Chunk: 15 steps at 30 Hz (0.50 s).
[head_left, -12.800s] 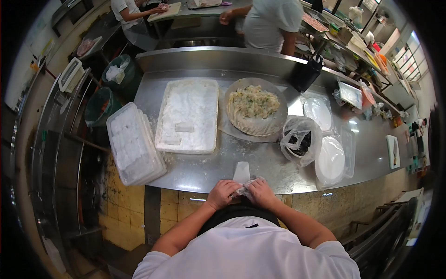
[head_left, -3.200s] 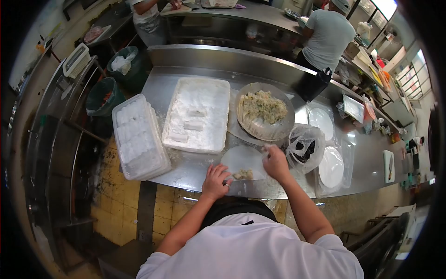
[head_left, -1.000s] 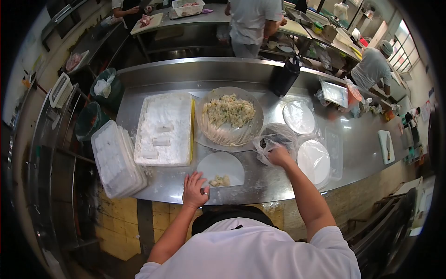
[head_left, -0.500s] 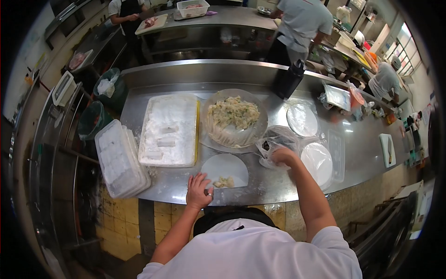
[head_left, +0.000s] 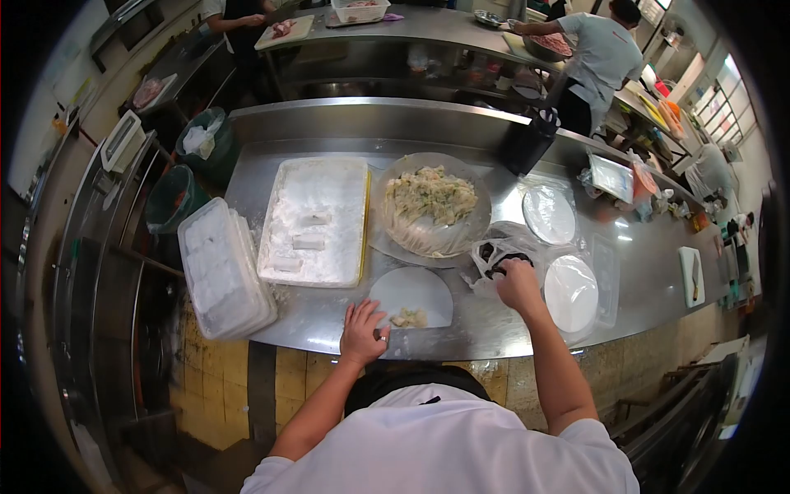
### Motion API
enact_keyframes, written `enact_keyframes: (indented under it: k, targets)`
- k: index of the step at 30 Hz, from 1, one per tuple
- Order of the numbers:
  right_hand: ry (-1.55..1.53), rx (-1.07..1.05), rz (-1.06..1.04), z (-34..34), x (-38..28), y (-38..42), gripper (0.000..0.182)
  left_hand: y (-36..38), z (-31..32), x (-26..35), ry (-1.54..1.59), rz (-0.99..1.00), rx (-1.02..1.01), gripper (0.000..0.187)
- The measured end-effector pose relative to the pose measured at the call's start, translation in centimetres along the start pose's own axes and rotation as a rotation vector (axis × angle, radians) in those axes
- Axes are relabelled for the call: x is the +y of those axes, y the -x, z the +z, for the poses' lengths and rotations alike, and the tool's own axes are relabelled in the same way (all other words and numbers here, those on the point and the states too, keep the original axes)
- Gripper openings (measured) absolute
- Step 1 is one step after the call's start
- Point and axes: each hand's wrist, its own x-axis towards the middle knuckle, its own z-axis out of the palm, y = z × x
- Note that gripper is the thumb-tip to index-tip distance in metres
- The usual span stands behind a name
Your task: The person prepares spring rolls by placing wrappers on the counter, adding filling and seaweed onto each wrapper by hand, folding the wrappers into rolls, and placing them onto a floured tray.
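My left hand (head_left: 362,332) lies with fingers spread at the left edge of a white half-round sheet (head_left: 420,288), which bears a small heap of pale filling (head_left: 409,317). My right hand (head_left: 517,282) is at the mouth of a clear plastic bag (head_left: 485,284) with dark pieces (head_left: 504,262) in it; its fingertips are over the dark contents, and what they grip is too small to make out. Behind the sheet stands a round bowl (head_left: 395,235) of pale filling with green bits (head_left: 432,196). Stacked white rounds (head_left: 570,294) in plastic lie right of the bag.
A white powdered tray (head_left: 317,198) and stacked lidded containers (head_left: 218,263) stand at the left. A black bottle (head_left: 528,144) is at the back. A knife on a white board (head_left: 690,276) lies far right. Other people work beyond the counter.
My right hand has pulled back slightly at the bag, and the dark contents show more. The whole view has shifted a little. A person at the back has moved right, uncovering a bowl of meat.
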Motion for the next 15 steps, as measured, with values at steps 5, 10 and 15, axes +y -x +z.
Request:
enact_keyframes:
  k: [5,10,15]
  targets:
    - [-0.127,0.133,-0.203,-2.1,-6.8,6.7,0.019,0.1,0.1,-0.2,0.009,0.004,0.003,0.038]
    - [-0.333,-0.139,-0.337,6.4,-11.0,7.6,0.022,0.0,-0.1,-0.1,0.022,0.003,0.0,0.036]
    - [-0.123,-0.037,-0.426,11.8,-12.2,6.7,0.025,0.2,0.1,-0.5,0.026,0.013,0.01,0.037]
